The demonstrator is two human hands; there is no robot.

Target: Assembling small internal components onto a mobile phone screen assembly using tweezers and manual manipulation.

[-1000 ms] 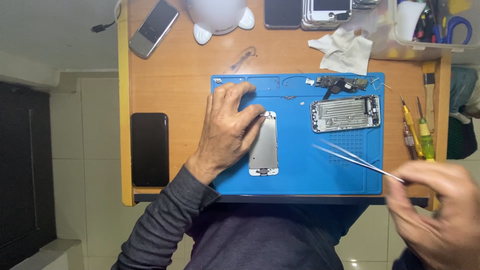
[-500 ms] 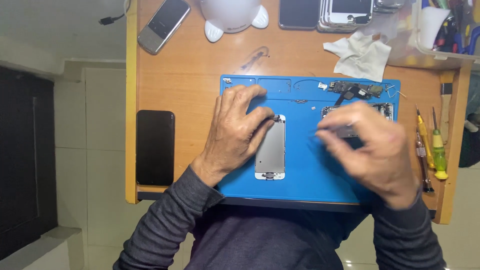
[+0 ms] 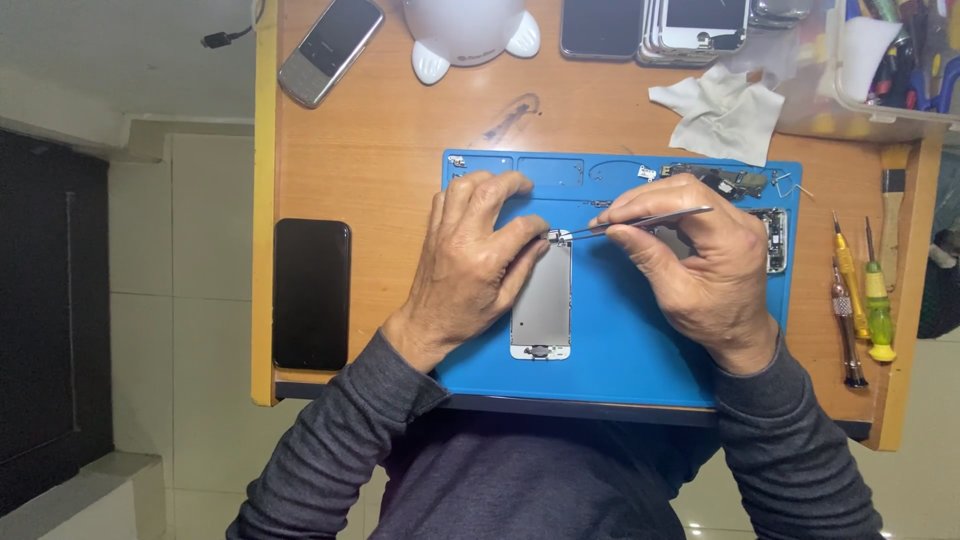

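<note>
A wooden desk [image 3: 400, 150] fills the view, and both hands work over a blue repair mat [image 3: 640, 360] that lies on it under and between the wrists. The left hand [image 3: 470, 262] rests palm down on the mat's left part, its forearm coming up from the lower left in a grey sleeve; its fingers are spread, and the fingertips press on the upper left edge of a phone screen assembly [image 3: 542, 300], pinning it flat rather than gripping it. The right hand [image 3: 700, 265] comes in from the lower right, knuckles up, closed in a pinch on a pair of metal tweezers [image 3: 640, 222]. The tweezers run nearly level, slanting slightly down to the left, and their tips meet the top end of the screen assembly just beside the left fingertips. The screen assembly lies between the two hands with its long axis running away from the person, the end with the round button nearest the body and the worked end farthest. Behind the right hand, partly hidden, sits an opened phone chassis [image 3: 775, 240], with small loose parts [image 3: 725, 180] above it on the mat. A black phone [image 3: 312, 293] lies left of the left hand, off the mat. Screwdrivers [image 3: 860, 300] lie right of the right hand, and a crumpled white cloth [image 3: 722, 110] beyond it.
</note>
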